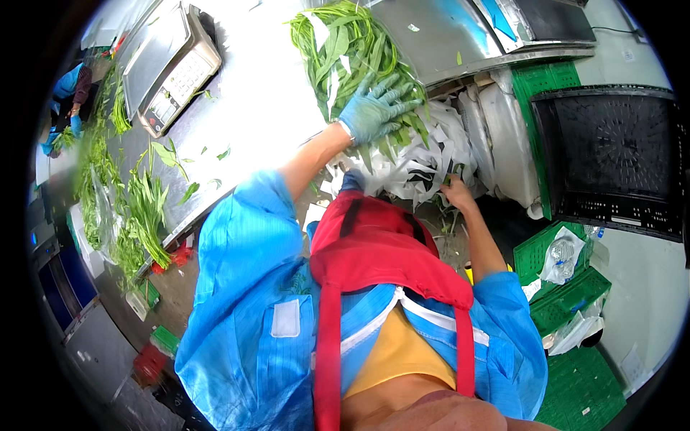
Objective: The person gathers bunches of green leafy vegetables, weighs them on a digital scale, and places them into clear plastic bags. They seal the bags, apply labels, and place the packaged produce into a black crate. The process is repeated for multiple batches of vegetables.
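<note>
My left hand [370, 115], in a teal glove, lies with fingers spread on a bundle of long-leafed greens [334, 47] at the table's edge. Below the bundle hangs a heap of white plastic bags [428, 154] with black print. My bare right hand [454, 188] is at the right side of these bags, fingers curled; what they grip is too small to make out. Some leaves and stems show around it.
A scale [169, 68] and more greens [140, 223] lie on the steel table [230, 72]. A metal unit [431, 32], black crate [604, 151] and green crates [568, 302] stand right. Another person [68, 93] works far left.
</note>
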Action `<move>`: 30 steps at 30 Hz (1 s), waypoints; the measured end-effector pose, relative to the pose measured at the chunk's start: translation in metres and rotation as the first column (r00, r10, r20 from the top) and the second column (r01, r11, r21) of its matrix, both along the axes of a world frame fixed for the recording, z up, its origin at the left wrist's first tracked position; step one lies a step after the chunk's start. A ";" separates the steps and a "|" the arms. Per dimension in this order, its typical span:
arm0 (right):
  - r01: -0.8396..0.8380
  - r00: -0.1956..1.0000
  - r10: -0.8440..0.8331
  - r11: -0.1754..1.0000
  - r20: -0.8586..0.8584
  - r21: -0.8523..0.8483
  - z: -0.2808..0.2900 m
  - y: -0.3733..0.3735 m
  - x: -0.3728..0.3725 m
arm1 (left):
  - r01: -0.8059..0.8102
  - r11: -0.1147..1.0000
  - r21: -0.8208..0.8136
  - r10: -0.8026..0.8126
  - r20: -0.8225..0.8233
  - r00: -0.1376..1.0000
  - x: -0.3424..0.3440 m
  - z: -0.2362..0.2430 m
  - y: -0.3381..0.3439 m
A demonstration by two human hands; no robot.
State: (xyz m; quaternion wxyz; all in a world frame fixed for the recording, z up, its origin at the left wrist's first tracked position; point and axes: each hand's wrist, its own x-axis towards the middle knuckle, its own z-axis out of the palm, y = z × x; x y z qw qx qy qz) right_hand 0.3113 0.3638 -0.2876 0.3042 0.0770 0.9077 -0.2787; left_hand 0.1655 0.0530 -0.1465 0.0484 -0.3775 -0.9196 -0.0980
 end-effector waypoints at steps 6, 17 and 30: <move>0.502 0.855 -0.447 0.581 0.264 -0.641 0.107 -0.022 -0.078 | -0.487 0.484 0.727 0.391 0.319 0.864 0.080 0.026 -0.034; 0.188 0.909 -0.313 0.898 -0.276 -0.398 0.123 -0.040 -0.096 | -0.972 -0.175 0.158 -0.114 0.977 0.179 0.149 -0.038 -0.028; -0.904 0.351 0.631 0.420 -0.692 -0.076 0.165 -0.189 -0.046 | -0.961 -0.232 0.153 -0.076 0.982 0.175 0.158 -0.028 -0.027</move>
